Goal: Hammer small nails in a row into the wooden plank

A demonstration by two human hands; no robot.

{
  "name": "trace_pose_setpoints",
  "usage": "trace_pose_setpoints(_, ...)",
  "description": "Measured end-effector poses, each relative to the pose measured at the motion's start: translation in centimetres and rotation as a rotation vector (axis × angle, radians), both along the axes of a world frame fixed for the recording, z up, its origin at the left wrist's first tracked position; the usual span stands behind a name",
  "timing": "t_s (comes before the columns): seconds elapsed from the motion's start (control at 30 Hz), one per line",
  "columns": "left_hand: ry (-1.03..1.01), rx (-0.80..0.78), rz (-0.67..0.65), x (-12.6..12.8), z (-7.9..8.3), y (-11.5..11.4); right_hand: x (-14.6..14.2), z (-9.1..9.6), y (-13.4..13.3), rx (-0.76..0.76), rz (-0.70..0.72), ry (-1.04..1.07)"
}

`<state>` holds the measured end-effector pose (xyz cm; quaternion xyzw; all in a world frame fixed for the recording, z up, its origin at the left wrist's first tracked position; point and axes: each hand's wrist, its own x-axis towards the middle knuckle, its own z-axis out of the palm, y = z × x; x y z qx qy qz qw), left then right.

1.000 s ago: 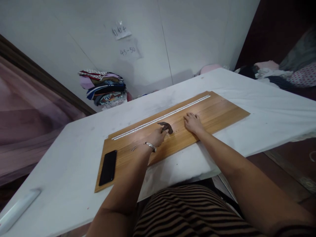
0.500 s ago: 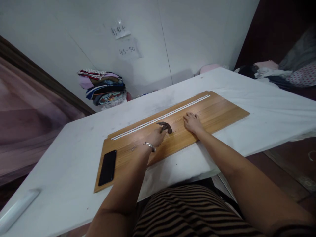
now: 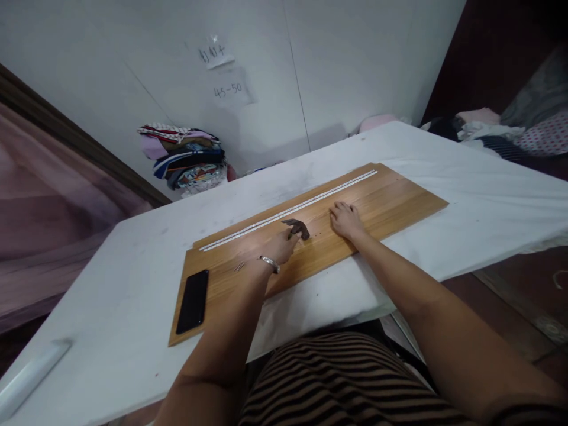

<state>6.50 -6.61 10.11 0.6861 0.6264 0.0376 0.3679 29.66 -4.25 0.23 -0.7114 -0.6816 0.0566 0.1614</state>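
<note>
A long wooden board [image 3: 390,204] lies on the white table [image 3: 133,254]. My left hand [image 3: 278,247], with a metal bracelet on the wrist, is closed round the handle of a dark hammer [image 3: 296,226] whose head rests on the board. My right hand [image 3: 346,220] lies flat on the board to the right of the hammer head, fingers spread. A thin white strip [image 3: 288,210] runs along the board's far edge. A few small nails [image 3: 240,267] lie on the board left of my left wrist.
A black phone [image 3: 193,301] lies on the board's near left corner. A stack of folded cloth [image 3: 189,158] sits against the wall behind the table. A white tube-like object [image 3: 31,374] rests at the table's near left edge. Bedding lies at far right.
</note>
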Motion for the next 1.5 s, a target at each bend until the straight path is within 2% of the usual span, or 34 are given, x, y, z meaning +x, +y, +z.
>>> trace_pose_setpoints(0.23,-0.014,0.036,-0.003,-0.02,0.41,0.18,0.04,-0.19,0.11,-0.007,0.004,0.01)
trace_pose_setpoints(0.4,0.039,0.07,-0.032,-0.08,0.08,0.22,-0.05,0.09,0.0,-0.016,-0.003,0.006)
trace_pose_setpoints(0.53,0.039,0.05,-0.034,-0.06,-0.12,0.04,-0.11,0.27,-0.11,-0.031,-0.003,-0.008)
trace_pose_setpoints(0.8,-0.016,0.031,-0.006,0.06,0.52,0.18,-0.12,0.25,-0.09,-0.014,-0.004,0.003)
trace_pose_setpoints(1.17,0.001,-0.002,-0.006,0.07,0.15,0.02,-0.02,-0.19,0.18,-0.015,-0.003,0.008)
trace_pose_setpoints(1.5,0.053,0.086,-0.051,-0.11,-0.4,0.16,-0.09,0.09,0.02,-0.005,0.003,0.002)
